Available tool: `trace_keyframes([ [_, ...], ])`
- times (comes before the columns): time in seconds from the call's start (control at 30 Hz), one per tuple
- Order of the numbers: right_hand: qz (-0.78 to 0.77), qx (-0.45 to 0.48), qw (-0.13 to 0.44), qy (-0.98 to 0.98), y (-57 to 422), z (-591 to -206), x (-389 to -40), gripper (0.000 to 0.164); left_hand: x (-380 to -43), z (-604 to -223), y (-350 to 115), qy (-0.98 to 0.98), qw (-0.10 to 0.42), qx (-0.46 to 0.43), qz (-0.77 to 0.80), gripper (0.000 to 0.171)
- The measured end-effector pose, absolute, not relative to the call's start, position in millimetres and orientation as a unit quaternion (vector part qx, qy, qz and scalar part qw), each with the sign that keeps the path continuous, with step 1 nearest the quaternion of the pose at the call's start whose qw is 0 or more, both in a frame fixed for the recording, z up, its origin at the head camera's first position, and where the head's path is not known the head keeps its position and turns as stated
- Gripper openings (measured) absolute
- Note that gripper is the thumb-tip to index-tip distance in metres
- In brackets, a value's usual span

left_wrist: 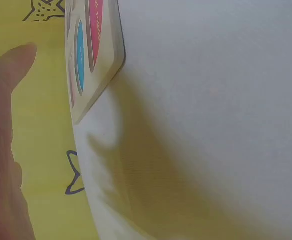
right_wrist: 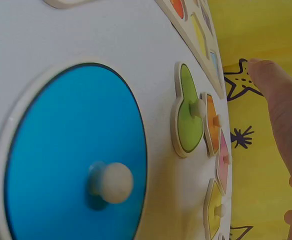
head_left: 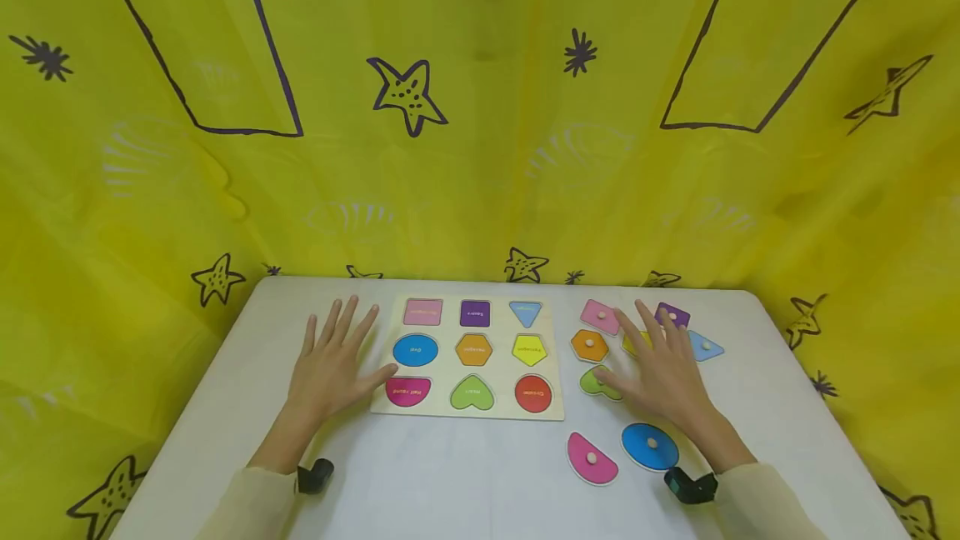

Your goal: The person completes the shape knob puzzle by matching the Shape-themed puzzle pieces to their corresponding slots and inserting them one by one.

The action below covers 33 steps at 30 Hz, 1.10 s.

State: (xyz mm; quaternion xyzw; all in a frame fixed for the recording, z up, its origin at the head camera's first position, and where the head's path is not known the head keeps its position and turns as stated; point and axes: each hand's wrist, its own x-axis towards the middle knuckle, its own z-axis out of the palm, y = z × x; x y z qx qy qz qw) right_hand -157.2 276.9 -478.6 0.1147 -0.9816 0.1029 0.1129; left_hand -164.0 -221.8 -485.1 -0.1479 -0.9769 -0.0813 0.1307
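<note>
With fingers spread and nothing held, my left hand (head_left: 333, 369) hovers over the white table just left of the wooden shape board (head_left: 446, 367); its thumb tip overlaps the board's edge in the head view. My right hand (head_left: 663, 369), fingers loosely extended, hovers above loose knobbed puzzle pieces. Around it lie a pink rectangle (head_left: 595, 312), orange hexagon (head_left: 583, 347), green heart (head_left: 592, 384), purple square (head_left: 679, 314) and light blue triangle (head_left: 711, 349). It partly hides the yellow pentagon (head_left: 632, 343). Nearer its wrist are a blue oval piece (right_wrist: 71, 135) and a pink half round (head_left: 581, 452).
The board shows printed coloured shapes in rows, with lettering upside down from here. A yellow patterned curtain (head_left: 480, 173) hangs behind and beside the white table (head_left: 480, 482). Dark wrist devices sit at both sleeve cuffs.
</note>
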Motion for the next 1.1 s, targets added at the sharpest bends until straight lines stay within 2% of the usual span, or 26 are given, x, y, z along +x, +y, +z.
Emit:
trace_keyframes([
  [0.23,0.115,0.134,0.108,-0.978,280,-474,-173,0.098,-158,-494,-225,-0.978,0.082,-0.146,-0.127,0.099],
  [0.43,0.151,0.15,0.102,-0.972,282,-474,-188,0.091,-154,-507,-231,-0.968,0.017,-0.14,-0.208,0.101],
  [0.6,0.202,0.144,0.069,-0.966,284,-478,-201,0.087,-152,-514,-235,-0.962,-0.031,-0.121,-0.245,0.101],
  [0.83,0.265,0.135,0.037,-0.954,283,-488,-219,0.078,-154,-520,-238,-0.962,-0.042,-0.122,-0.242,0.103],
  [1.1,0.297,0.089,0.019,-0.95,284,-500,-239,0.056,-154,-518,-237,-0.962,-0.044,-0.126,-0.237,0.102],
])
